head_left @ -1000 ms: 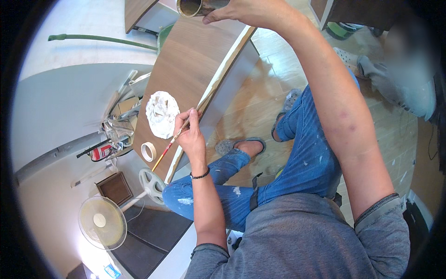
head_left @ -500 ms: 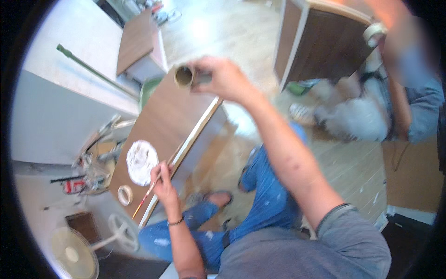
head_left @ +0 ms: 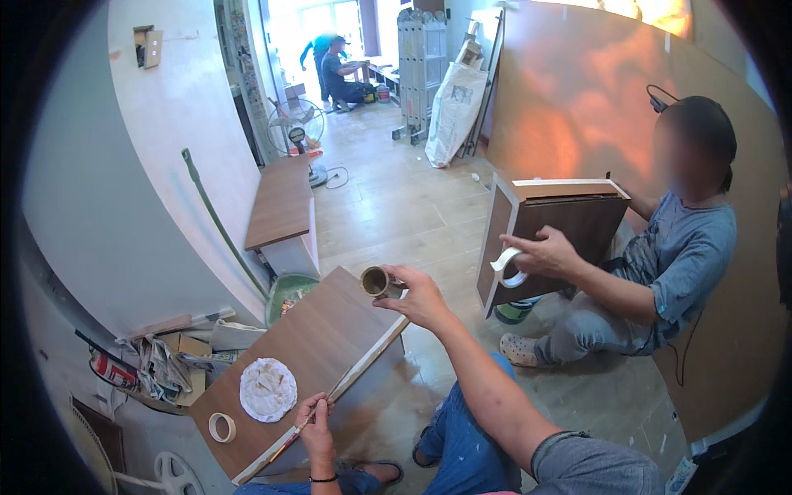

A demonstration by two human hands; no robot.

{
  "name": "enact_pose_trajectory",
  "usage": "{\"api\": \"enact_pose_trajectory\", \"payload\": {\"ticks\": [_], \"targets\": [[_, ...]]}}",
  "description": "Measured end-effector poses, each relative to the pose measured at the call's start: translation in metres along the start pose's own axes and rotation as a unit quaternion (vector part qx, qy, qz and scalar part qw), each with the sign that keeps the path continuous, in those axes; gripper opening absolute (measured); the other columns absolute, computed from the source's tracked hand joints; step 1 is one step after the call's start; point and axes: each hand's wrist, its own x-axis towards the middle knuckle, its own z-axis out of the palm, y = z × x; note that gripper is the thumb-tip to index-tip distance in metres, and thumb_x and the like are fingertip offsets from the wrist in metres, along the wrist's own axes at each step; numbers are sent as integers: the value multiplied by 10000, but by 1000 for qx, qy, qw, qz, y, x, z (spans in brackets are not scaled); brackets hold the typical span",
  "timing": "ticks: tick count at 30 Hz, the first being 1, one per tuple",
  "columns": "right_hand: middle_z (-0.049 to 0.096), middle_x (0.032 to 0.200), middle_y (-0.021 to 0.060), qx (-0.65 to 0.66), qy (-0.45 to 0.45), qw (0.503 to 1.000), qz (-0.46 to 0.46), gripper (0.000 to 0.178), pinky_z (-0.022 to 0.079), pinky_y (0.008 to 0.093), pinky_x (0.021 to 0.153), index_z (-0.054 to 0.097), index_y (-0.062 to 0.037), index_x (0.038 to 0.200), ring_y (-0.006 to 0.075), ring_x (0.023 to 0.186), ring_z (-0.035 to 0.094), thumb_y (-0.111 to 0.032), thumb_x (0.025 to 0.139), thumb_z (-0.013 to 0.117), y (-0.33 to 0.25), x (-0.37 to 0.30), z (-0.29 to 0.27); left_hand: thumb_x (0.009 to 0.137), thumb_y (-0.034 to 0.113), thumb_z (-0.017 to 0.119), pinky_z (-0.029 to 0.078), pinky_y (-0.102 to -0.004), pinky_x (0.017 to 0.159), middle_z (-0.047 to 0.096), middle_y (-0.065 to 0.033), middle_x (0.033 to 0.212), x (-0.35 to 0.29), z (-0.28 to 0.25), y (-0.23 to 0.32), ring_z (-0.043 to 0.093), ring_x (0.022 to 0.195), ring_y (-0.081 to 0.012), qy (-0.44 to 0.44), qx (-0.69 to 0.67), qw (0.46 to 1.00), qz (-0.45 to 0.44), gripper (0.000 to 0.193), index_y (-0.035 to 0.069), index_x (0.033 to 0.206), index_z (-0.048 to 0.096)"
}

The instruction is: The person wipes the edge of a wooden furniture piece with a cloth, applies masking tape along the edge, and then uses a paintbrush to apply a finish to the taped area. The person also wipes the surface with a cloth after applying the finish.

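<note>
My left hand (head_left: 315, 425), with a dark band at the wrist, pinches a slim paintbrush (head_left: 285, 444) near the white front edge of a brown wood-grain panel (head_left: 318, 334). My right hand (head_left: 419, 299) grips a small brownish cup (head_left: 376, 284) above the panel's far right corner. Its mouth is tilted toward me; what is inside cannot be made out. A round white plate (head_left: 268, 389), smeared with pale stuff, lies on the panel left of the brush. Beside it sits a roll of masking tape (head_left: 222, 427).
At right a seated co-worker (head_left: 693, 239) holds a tape roll (head_left: 509, 268) by a brown cabinet box (head_left: 569, 223). A green bin (head_left: 289, 299) stands beyond my panel; a white fan base (head_left: 175, 477) is at lower left. A folded ladder (head_left: 421, 74) and two people are farther back.
My view has lifted to show more of the room. The co-worker's tape hand has shifted to the left side of the cabinet box. My hands still hold the brush and cup.
</note>
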Motion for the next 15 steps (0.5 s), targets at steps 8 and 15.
{"api": "enact_pose_trajectory", "payload": {"ticks": [8, 15], "targets": [[743, 1126, 149, -28, 92, 995, -2, 640, 568, 386, 893, 704, -94, 1296, 276, 995, 725, -270, 722, 927, 10, 3, 1, 1043, 98, 616, 563, -307, 901, 688, -84, 1029, 1, 15, 10, 669, 915, -153, 13, -31, 999, 42, 147, -23, 1124, 636], [762, 1036, 146, 1, 143, 989, 26, 627, 571, 362, 866, 727, -81, 1263, 253, 944, 732, -256, 700, 941, 20, 9, -17, 1036, 78, 625, 575, -323, 914, 699, -119, 1052, 25, 57, 13, 708, 1016, -194, -28, 32, 999, 25, 156, -38, 1141, 617]]}}
